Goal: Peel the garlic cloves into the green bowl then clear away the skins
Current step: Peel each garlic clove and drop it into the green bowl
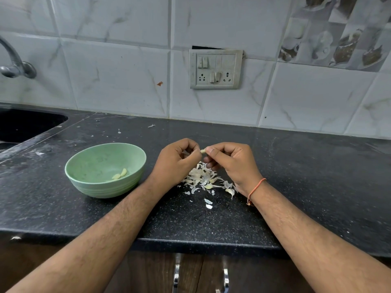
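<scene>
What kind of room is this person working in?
Most likely a home kitchen: a dark stone countertop with a sink and wall tap at the left, a tiled backsplash, and garlic being peeled beside a green bowl.

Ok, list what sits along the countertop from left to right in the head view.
Sink → green bowl → left hand → garlic clove pinched between both hands → right hand.
</scene>
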